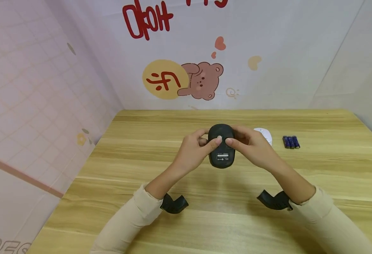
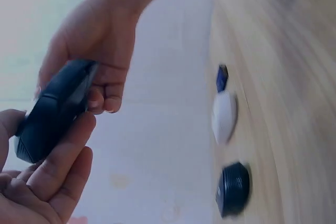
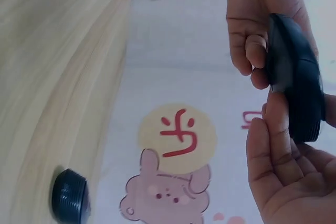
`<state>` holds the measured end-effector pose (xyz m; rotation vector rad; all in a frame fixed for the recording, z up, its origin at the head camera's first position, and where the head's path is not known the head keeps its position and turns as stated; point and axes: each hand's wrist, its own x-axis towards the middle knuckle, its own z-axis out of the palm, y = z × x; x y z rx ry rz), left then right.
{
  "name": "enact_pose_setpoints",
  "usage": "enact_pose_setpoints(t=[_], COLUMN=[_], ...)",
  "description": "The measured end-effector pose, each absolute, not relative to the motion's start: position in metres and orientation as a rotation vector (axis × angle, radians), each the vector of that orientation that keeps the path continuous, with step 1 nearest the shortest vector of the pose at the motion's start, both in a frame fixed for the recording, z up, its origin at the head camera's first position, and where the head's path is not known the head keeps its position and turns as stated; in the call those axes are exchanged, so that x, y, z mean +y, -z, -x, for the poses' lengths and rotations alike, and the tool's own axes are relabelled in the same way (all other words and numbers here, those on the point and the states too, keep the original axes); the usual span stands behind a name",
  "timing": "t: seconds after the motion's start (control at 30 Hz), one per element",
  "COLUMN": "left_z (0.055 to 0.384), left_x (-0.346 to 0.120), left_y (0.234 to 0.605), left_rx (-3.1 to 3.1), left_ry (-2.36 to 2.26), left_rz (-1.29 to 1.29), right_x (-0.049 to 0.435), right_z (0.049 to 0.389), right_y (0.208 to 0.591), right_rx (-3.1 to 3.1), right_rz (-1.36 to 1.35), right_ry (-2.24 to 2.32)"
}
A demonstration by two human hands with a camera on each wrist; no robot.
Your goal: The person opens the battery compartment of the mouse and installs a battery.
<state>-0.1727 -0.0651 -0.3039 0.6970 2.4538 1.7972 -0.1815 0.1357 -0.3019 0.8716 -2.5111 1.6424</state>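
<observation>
Both hands hold a black computer mouse over the table, its underside with a small printed label turned towards the head camera. My left hand grips its left side, the thumb lying on the underside and the fingers behind. On the opposite side my right hand pinches it the same way, the two thumb tips close together near the middle. Seen edge-on in the left wrist view, the mouse rests between thumb and fingers. From the right wrist, fingers of both hands show against the mouse.
Behind the right hand lies a white mouse, partly covered. Several blue batteries lie side by side to its right. A second black ribbed object stands on the wooden table, hidden in the head view. A printed cloth wall rises behind.
</observation>
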Motion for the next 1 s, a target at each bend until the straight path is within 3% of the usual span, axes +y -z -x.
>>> enact_pose_setpoints(t=[0.53, 1.0], left_z=[0.136, 0.128], left_x=[-0.062, -0.065], left_y=[0.287, 0.286], left_rx=[2.253, 2.213], left_ry=[-1.685, -1.688], left_rz=[-0.485, -0.463], right_x=[0.143, 0.142], right_z=[0.134, 0.127], right_y=[0.290, 0.291], right_rx=[-2.563, -2.515], right_rz=[-0.764, -0.886], right_ry=[-1.717, -1.799])
